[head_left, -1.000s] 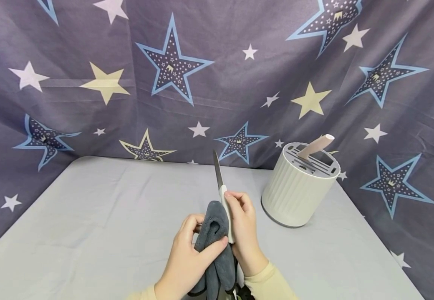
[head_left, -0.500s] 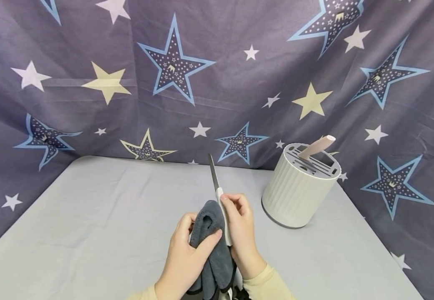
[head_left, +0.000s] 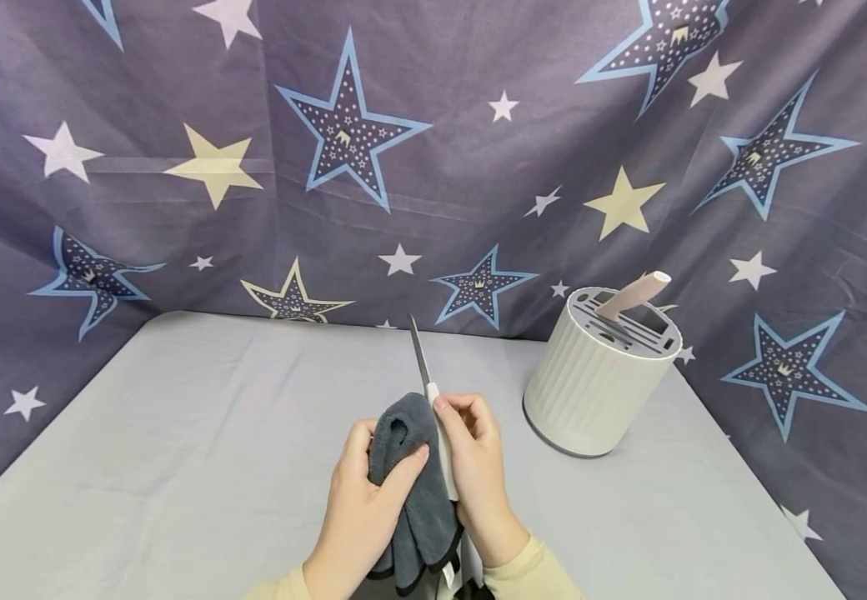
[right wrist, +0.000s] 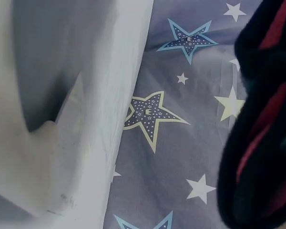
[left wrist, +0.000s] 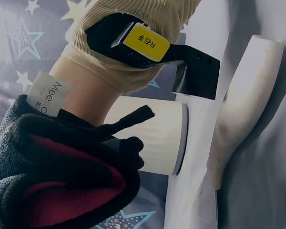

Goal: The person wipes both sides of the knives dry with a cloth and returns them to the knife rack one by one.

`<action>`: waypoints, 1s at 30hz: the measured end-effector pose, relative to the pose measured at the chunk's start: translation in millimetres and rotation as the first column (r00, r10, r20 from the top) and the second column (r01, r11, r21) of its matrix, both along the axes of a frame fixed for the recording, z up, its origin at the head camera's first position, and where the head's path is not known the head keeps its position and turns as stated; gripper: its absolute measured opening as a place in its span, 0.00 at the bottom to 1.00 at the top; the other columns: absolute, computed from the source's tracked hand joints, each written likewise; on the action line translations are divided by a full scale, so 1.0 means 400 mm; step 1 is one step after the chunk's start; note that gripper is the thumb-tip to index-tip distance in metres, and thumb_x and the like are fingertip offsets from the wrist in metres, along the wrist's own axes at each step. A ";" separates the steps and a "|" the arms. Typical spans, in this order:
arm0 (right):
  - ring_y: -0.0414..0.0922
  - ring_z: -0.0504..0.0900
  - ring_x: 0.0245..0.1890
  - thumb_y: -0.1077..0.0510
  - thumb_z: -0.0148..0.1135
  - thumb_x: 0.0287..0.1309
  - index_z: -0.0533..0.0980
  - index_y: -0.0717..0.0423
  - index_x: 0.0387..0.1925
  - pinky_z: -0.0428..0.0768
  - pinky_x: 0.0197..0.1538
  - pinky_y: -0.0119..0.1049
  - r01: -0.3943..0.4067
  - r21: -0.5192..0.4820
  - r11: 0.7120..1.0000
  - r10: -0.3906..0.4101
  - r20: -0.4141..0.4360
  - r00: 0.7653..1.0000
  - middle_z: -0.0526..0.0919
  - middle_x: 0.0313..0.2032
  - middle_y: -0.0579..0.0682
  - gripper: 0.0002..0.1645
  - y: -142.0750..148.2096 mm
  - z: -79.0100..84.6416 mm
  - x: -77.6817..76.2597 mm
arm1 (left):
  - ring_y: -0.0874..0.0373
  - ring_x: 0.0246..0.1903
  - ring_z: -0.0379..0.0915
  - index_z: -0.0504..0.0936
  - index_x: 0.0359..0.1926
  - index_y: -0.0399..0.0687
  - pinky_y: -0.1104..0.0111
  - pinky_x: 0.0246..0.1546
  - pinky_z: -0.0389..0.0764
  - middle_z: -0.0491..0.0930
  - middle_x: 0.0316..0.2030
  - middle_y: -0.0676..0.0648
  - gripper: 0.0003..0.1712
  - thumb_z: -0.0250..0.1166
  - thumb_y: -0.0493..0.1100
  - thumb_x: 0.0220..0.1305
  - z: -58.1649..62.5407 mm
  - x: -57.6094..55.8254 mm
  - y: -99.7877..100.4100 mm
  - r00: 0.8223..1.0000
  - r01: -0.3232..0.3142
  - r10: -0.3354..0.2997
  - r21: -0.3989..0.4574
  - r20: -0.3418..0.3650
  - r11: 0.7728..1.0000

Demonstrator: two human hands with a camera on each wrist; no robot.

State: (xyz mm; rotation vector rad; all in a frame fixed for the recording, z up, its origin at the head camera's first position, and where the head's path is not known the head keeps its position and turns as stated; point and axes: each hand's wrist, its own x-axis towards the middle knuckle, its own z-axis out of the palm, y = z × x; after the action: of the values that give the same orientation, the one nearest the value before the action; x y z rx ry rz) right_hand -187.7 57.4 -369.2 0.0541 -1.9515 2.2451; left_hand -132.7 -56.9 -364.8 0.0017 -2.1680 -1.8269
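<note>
In the head view my left hand (head_left: pixel 362 496) holds a bunched dark grey plush cloth (head_left: pixel 428 521), its thumb lying across the front. My right hand (head_left: pixel 474 454) grips a knife by its white handle (head_left: pixel 444 458); the narrow blade (head_left: pixel 419 350) points up and slightly left. The cloth lies along the handle's left side. In the left wrist view the cloth (left wrist: pixel 66 176) shows black edging, a magenta inner face, a dark loop and a white tag (left wrist: pixel 48 93). The right wrist view catches the cloth (right wrist: pixel 262 119) at its right edge.
A ribbed cream knife block (head_left: pixel 598 383) stands at the right of the table (head_left: pixel 201 467), a pinkish handle (head_left: pixel 632 296) rising from its slots. Another pale-handled knife (left wrist: pixel 248 90) lies on the table below the hands. A star-patterned curtain (head_left: pixel 433 167) encloses the back and sides.
Both hands, with knife and cloth, have shifted a little to the left. The blade leans further left, and its tip sits slightly lower. The grips look the same.
</note>
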 end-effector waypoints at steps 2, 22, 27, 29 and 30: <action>0.38 0.76 0.31 0.57 0.62 0.65 0.76 0.67 0.44 0.76 0.35 0.29 0.001 0.002 1.000 -0.001 -0.003 1.000 0.78 0.31 0.42 0.15 -0.003 0.000 0.002 | 0.60 0.38 0.75 0.73 0.46 0.48 0.70 0.36 0.78 0.77 0.39 0.47 0.17 0.69 0.48 0.64 -0.001 0.000 -0.003 1.000 -0.009 0.009 -0.004 -0.001 1.000; 0.39 0.77 0.39 0.59 0.63 0.63 0.78 0.65 0.41 0.74 0.46 0.31 -0.077 0.140 0.987 0.082 -0.033 0.996 0.79 0.35 0.45 0.11 -0.010 -0.009 0.017 | 0.62 0.38 0.78 0.71 0.53 0.44 0.71 0.36 0.80 0.80 0.42 0.44 0.19 0.65 0.46 0.68 0.017 -0.028 -0.049 0.987 -0.151 0.152 0.021 -0.055 0.988; 0.38 0.79 0.39 0.60 0.64 0.63 0.78 0.66 0.41 0.75 0.47 0.30 -0.097 0.137 0.986 0.103 -0.040 0.994 0.81 0.36 0.47 0.11 -0.010 -0.012 0.015 | 0.65 0.37 0.78 0.70 0.52 0.44 0.72 0.36 0.80 0.81 0.41 0.44 0.18 0.65 0.46 0.68 0.023 -0.037 -0.063 0.980 -0.187 0.188 0.034 -0.056 0.982; 0.37 0.79 0.39 0.59 0.64 0.63 0.78 0.66 0.42 0.76 0.46 0.30 -0.104 0.129 0.986 0.110 -0.042 0.993 0.82 0.36 0.49 0.12 -0.011 -0.013 0.016 | 0.66 0.36 0.78 0.70 0.51 0.44 0.73 0.36 0.80 0.81 0.41 0.43 0.18 0.65 0.45 0.68 0.026 -0.040 -0.068 0.979 -0.194 0.196 0.041 -0.054 0.980; 0.37 0.79 0.38 0.60 0.64 0.62 0.78 0.66 0.42 0.76 0.46 0.29 -0.105 0.128 0.986 0.111 -0.040 0.993 0.82 0.37 0.49 0.12 -0.011 -0.013 0.016 | 0.66 0.37 0.78 0.70 0.51 0.43 0.73 0.36 0.80 0.80 0.41 0.44 0.18 0.64 0.45 0.68 0.027 -0.042 -0.071 0.978 -0.199 0.201 0.043 -0.051 0.979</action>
State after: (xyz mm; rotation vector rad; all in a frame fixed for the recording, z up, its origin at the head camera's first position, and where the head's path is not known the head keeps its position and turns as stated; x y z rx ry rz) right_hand -181.2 52.9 -374.5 0.2319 -2.1112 2.1604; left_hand -149.4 -85.3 -353.9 0.1696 -2.0152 -1.7329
